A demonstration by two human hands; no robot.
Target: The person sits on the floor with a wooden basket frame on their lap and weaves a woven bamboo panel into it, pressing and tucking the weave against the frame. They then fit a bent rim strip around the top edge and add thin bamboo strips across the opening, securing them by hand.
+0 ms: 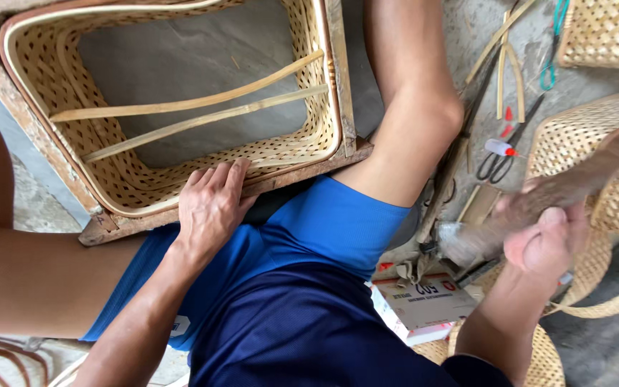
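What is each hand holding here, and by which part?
The right hand grips a blurred wooden tool near its lower end. The left hand holds nothing; it rests flat on the rim of the woven bamboo basket in its wooden frame.

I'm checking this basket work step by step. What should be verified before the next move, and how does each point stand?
1. Left hand steadies the woven basket at its near rim: ok.
2. Basket sits inside the wooden frame: ok.
3. Right hand grips the wooden tool: ok.
4. Tool's working end visible: cannot tell, blurred.
5. Two bamboo strips span the basket: ok.
6. Scissors lie away from both hands: ok.
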